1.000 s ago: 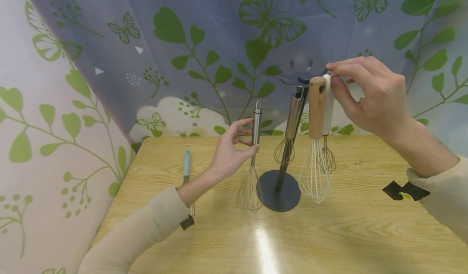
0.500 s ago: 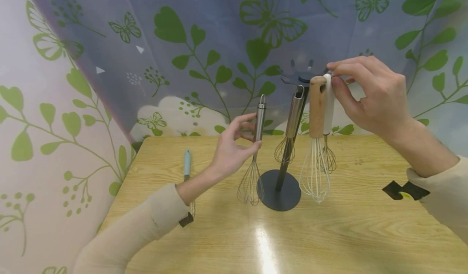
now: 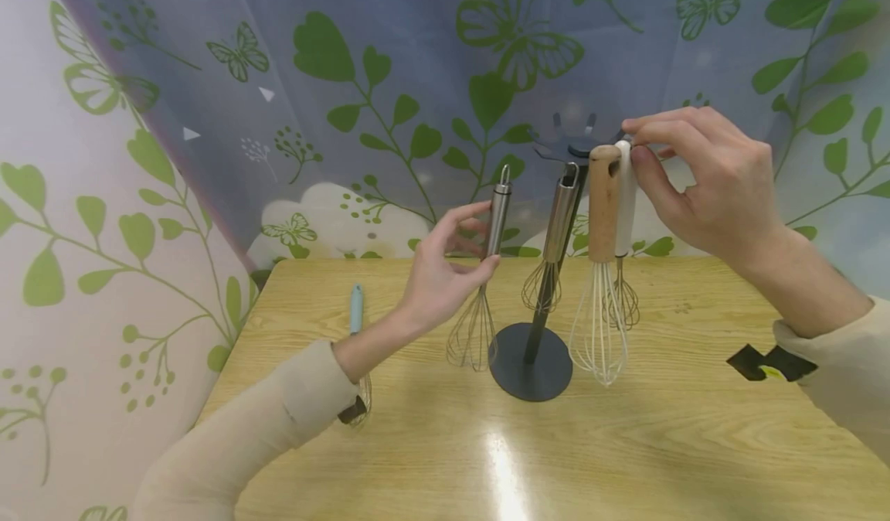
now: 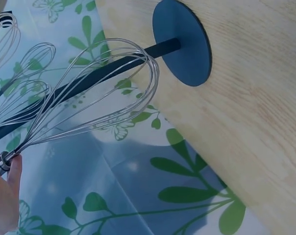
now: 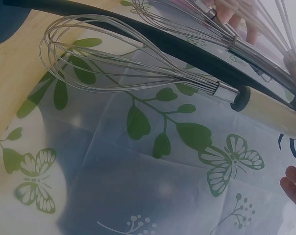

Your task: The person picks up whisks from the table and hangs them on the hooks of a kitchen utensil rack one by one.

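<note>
My left hand pinches the steel handle of a balloon whisk, thumb in front and fingers behind; its wire head hangs above the table, left of the stand. This whisk also shows in the left wrist view. On the dark whisk stand hang a steel-handled whisk, a wooden-handled whisk and a white-handled whisk. At the stand's top, my right hand pinches a hook end just beside the white handle; the exact contact is partly hidden.
A blue-handled whisk lies on the wooden table, partly behind my left forearm. Bare hooks stick out at the stand's back and left. A patterned cloth hangs behind the table.
My left hand has raised the steel whisk and brought it slightly right, so its loop is now near hook height. The right hand has kept its place at the stand's top.
</note>
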The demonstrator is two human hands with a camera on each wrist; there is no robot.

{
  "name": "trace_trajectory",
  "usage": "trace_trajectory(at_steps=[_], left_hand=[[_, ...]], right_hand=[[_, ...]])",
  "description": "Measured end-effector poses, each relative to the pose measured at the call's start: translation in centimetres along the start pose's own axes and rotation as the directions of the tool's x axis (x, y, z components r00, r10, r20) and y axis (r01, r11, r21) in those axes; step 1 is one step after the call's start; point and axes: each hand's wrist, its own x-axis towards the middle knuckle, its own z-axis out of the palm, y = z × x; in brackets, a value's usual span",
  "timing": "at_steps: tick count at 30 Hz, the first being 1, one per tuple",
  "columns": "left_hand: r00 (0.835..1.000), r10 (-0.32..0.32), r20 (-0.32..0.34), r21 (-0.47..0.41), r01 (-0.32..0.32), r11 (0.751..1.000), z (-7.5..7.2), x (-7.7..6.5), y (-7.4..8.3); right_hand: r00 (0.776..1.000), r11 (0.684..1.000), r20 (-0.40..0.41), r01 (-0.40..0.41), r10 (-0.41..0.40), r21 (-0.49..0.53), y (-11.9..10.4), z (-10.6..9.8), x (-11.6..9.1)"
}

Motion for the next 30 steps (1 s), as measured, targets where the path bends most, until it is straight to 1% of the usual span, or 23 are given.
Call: trace_trajectory(at_steps=[5, 9, 18, 27, 30], left_hand=[[1.0, 0.015, 0.0, 0.002, -0.015, 1.0, -0.2, 0.2, 0.5], [1.0, 0.028, -0.001, 0.0, -0.028, 1.0, -0.2, 0.3, 0.6], [0.995, 0.098, -0.002, 0.014, -0.097, 0.995, -0.1, 0.6, 0.9], [0.994, 0.106, -0.012, 0.013, -0.106, 0.994, -0.4, 0.8, 1.4], [0.993, 0.117, -0.016, 0.009, -0.117, 0.993, -0.4, 0.9, 1.5]], right_hand=[[1.0, 1.0, 0.0, 0.004, -0.004, -0.003, 0.0, 0.0, 0.0], [1.0, 1.0, 0.003, 0.005, -0.005, -0.006, -0.1, 0.0, 0.0], [1.0, 1.0, 0.004, 0.006, -0.006, -0.006, 0.0, 0.0, 0.0], [1.0, 1.0, 0.001, -0.003, 0.003, -0.011, 0.0, 0.1, 0.0], [1.0, 1.0, -0.001, -0.005, 0.005, -0.009, 0.0, 0.1, 0.1]])
